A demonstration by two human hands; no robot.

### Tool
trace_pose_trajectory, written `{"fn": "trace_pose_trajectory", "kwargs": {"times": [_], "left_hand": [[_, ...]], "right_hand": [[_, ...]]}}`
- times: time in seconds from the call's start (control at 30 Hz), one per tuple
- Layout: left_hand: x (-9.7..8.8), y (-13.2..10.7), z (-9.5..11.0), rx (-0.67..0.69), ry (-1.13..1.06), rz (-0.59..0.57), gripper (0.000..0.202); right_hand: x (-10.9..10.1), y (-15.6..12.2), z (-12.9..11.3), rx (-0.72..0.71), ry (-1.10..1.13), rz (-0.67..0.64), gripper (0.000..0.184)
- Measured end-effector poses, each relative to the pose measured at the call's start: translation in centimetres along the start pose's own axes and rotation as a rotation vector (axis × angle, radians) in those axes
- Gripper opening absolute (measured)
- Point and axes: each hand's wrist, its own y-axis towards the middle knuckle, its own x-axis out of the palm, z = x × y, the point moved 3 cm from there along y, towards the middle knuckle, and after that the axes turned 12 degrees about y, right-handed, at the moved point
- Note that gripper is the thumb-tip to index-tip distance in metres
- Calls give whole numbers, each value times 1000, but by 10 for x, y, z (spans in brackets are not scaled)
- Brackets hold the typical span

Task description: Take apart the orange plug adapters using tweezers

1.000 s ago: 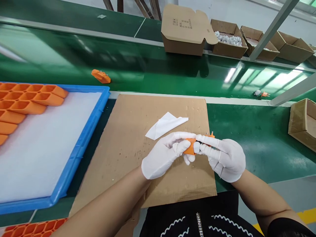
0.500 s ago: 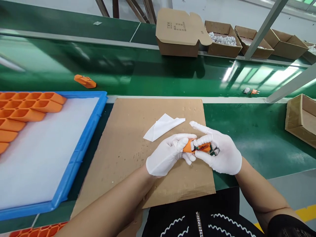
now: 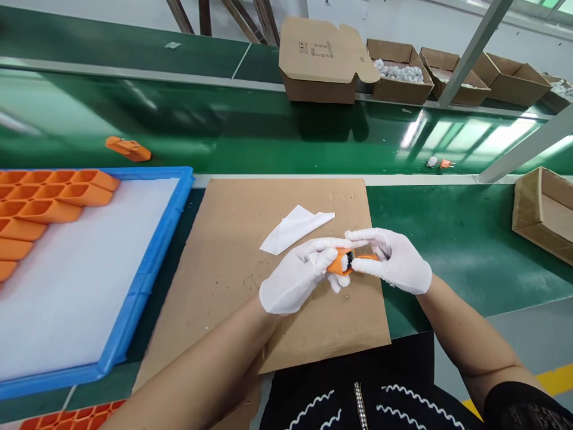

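Note:
Both my hands wear white gloves and meet over a brown cardboard sheet (image 3: 250,275). My left hand (image 3: 298,275) pinches an orange plastic shell (image 3: 336,264) by its left end. My right hand (image 3: 394,260) grips an orange plug part (image 3: 367,257) pushed against the shell's open end, where dark innards show. A folded white paper (image 3: 295,228) lies just beyond my hands. Whether the two orange pieces are joined I cannot make out.
A blue tray (image 3: 147,263) at the left holds rows of orange shells (image 3: 49,191) on white foam. A lone orange shell (image 3: 128,149) and a small plug (image 3: 443,163) lie on the green conveyor belt. Cardboard boxes (image 3: 322,60) stand at the back and one box (image 3: 544,212) at the right.
My right hand turned the plug part and pressed it back against the shell held in my left hand. The lone orange shell on the belt drifted to the left.

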Motion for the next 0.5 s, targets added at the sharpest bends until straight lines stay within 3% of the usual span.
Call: {"fn": "trace_pose_trajectory", "kwargs": {"times": [0.2, 0.5], "left_hand": [[0, -4, 1, 81, 61, -49, 34], [1, -4, -4, -2, 137, -10, 35]], "right_hand": [[2, 0, 12, 209, 145, -53, 42], [8, -4, 20, 179, 108, 90, 28]]}}
